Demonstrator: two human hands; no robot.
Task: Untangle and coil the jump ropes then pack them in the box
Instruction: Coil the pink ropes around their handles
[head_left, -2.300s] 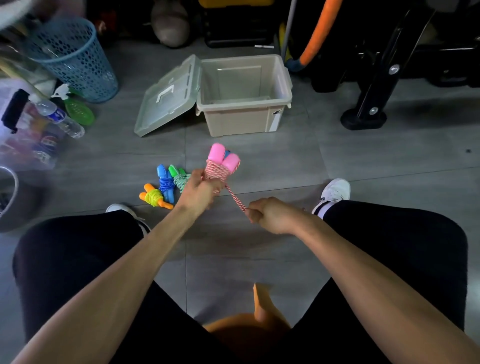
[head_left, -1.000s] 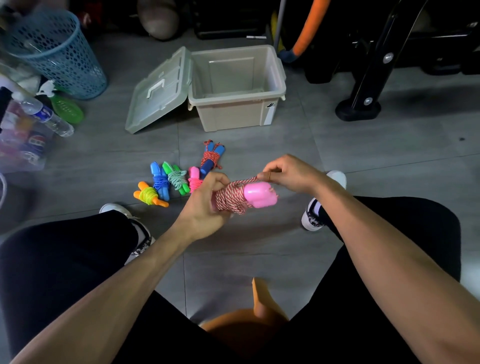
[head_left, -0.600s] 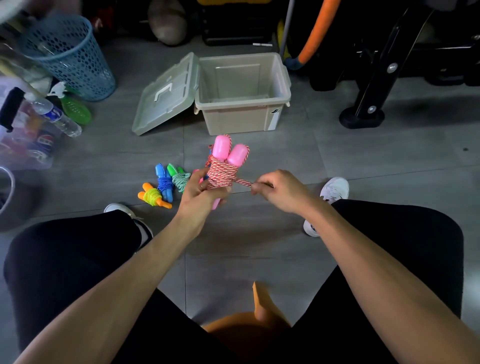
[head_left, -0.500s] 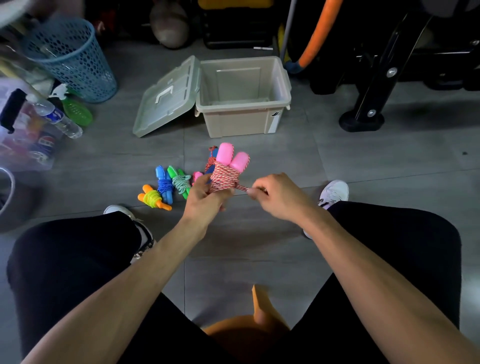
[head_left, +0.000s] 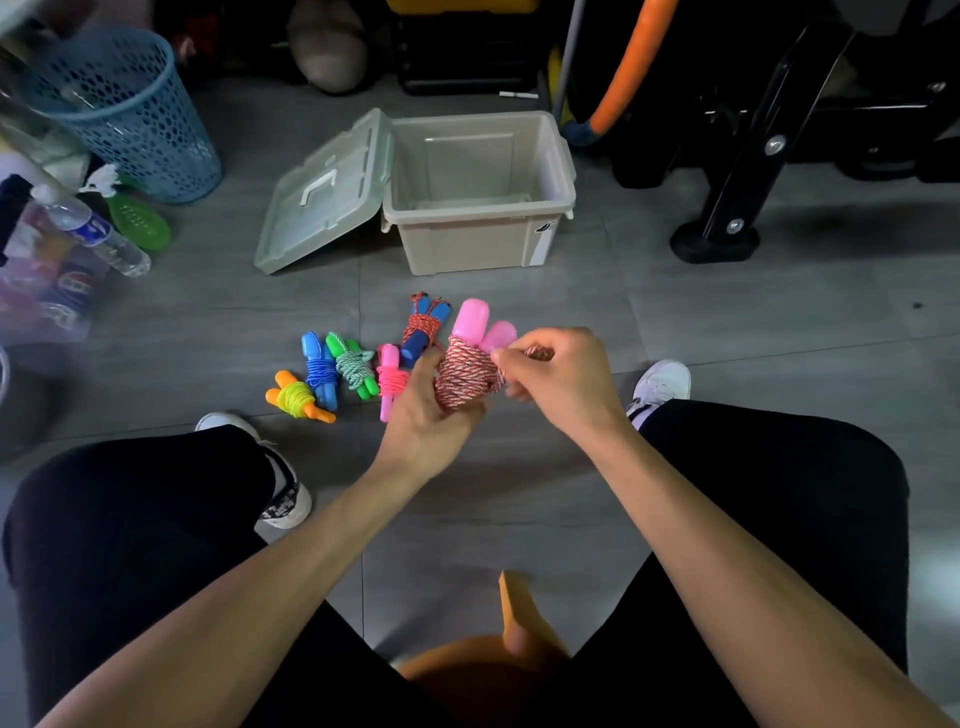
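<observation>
At centre frame in the head view, the left hand (head_left: 426, 410) grips the red-and-white jump rope bundle (head_left: 465, 379) from below, fingers curled round the wound cord, with its two pink handles (head_left: 480, 325) poking up toward the box. The right hand (head_left: 563, 371) pinches the loose tail of the same cord right against the bundle's upper right side. Half a second ago that tail stretched out as a short free length between the hands; now the right hand has closed in and almost no slack shows (so the last turn looks wound, and what remains is probably tucking the end under a wrap).

Five finished bundles lie on the grey floor just left of the hands: orange-handled with yellow cord (head_left: 296, 400), blue (head_left: 319, 371), green (head_left: 353, 366), pink (head_left: 388, 382), and a blue-handled one with red cord (head_left: 423, 330). Above them the beige storage box (head_left: 550, 236) stands open, its lid (head_left: 322, 195) hinged back to the left, nothing visible inside. Packing has not yet begun.
</observation>
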